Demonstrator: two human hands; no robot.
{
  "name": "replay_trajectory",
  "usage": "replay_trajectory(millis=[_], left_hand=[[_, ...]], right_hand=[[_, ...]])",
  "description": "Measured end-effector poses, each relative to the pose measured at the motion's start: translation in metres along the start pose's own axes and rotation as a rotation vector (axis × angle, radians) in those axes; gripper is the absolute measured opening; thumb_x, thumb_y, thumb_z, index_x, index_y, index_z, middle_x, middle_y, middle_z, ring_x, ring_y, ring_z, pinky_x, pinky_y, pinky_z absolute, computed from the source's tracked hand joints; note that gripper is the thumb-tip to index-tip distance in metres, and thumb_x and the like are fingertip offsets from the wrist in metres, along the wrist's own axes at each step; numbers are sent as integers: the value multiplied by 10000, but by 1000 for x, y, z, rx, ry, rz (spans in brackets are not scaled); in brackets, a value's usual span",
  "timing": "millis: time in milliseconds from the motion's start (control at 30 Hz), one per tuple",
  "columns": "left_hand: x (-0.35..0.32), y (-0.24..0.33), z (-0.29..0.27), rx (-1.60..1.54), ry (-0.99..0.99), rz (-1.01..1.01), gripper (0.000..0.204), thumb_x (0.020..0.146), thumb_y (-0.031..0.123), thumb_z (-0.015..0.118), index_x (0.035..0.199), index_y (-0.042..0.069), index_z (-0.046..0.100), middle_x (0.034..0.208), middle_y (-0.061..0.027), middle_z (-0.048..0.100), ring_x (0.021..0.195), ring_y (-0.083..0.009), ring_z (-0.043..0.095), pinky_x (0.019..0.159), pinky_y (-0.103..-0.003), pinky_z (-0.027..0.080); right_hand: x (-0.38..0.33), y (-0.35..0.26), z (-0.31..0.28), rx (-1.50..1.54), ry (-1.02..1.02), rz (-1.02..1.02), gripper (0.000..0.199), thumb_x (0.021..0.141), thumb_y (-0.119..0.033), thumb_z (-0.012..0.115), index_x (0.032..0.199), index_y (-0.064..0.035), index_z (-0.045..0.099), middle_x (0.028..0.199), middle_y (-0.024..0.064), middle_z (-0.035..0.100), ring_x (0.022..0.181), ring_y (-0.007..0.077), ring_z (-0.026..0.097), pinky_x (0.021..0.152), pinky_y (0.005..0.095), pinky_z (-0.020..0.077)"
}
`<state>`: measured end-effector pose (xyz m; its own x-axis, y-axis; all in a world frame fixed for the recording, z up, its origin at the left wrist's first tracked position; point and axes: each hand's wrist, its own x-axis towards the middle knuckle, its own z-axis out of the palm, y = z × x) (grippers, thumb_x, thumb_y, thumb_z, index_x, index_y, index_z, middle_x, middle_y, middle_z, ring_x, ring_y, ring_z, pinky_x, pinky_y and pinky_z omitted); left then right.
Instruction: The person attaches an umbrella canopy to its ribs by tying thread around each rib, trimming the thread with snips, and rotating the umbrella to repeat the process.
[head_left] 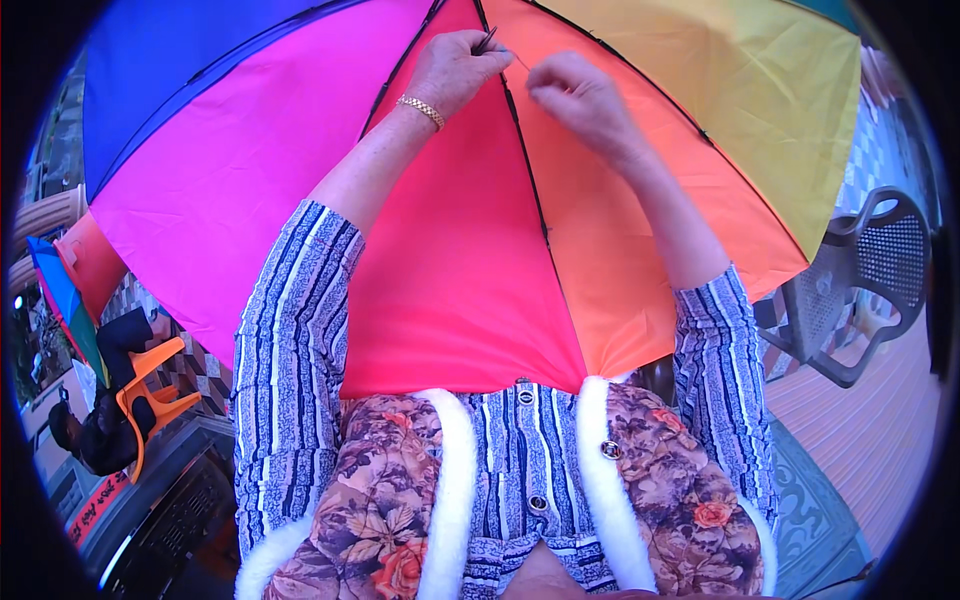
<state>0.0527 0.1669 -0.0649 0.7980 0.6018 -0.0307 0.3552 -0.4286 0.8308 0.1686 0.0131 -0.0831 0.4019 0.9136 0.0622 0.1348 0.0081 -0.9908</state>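
Observation:
A large open umbrella [450,270] with blue, pink, red, orange and yellow panels spreads before me, its inner side and thin black ribs [527,160] facing me. My left hand [455,72], a gold bracelet at its wrist, is closed near the top. A slim dark piece [485,41] sticks out between its fingers; its kind is unclear. Just to the right, over the orange panel, my right hand [583,105] is curled with its fingertips together, slightly blurred. A faint thin strand seems to run between the two hands. What the right fingers hold is hidden.
At the right stands a grey-brown plastic chair [870,270] on the floor. Far left, a person in dark clothes [105,425] is by an orange chair [150,400], near another multicoloured umbrella [68,300]. A patterned green mat [815,510] lies at lower right.

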Motion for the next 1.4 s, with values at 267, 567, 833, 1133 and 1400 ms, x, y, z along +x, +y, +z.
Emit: replay_trajectory(millis=[267, 567, 833, 1133, 1400], left_hand=[[0, 6, 5, 26, -55, -68, 249, 734, 230, 686, 824, -2, 673, 701, -77, 651, 653, -124, 600, 631, -289, 485], [-11, 12, 6, -476, 56, -387, 119, 800, 121, 678, 844, 25, 624, 700, -25, 615, 490, -57, 479, 432, -215, 378], [-18, 13, 14, -637, 250, -455, 86, 771, 60, 653, 799, 9, 589, 630, -29, 580, 404, -66, 446, 357, -216, 324], [-16, 8, 19, -698, 368, -401, 89, 762, 58, 664, 784, 18, 588, 627, -24, 576, 410, -75, 465, 365, -223, 347], [-18, 14, 18, -753, 384, -371, 91, 766, 53, 659, 796, 20, 580, 630, -26, 580, 417, -75, 471, 365, -225, 348]], right_hand=[[0, 19, 31, -714, 195, -315, 60, 785, -55, 533, 839, -57, 559, 782, 125, 574, 760, 316, 602, 611, 421, 496], [12, 26, 40, -671, 368, -310, 122, 773, -59, 542, 882, -61, 596, 806, 125, 595, 758, 318, 611, 640, 418, 511], [22, 21, 35, -175, 252, -44, 135, 754, -108, 582, 848, -26, 632, 739, 113, 641, 664, 218, 612, 621, 343, 513], [28, 10, 31, 201, 119, 213, 119, 790, -135, 618, 856, -37, 637, 678, 2, 596, 520, 69, 526, 443, 233, 445], [30, 11, 37, 382, 305, 196, 108, 813, -124, 595, 851, -23, 604, 713, 30, 613, 502, 85, 537, 426, 235, 444]])
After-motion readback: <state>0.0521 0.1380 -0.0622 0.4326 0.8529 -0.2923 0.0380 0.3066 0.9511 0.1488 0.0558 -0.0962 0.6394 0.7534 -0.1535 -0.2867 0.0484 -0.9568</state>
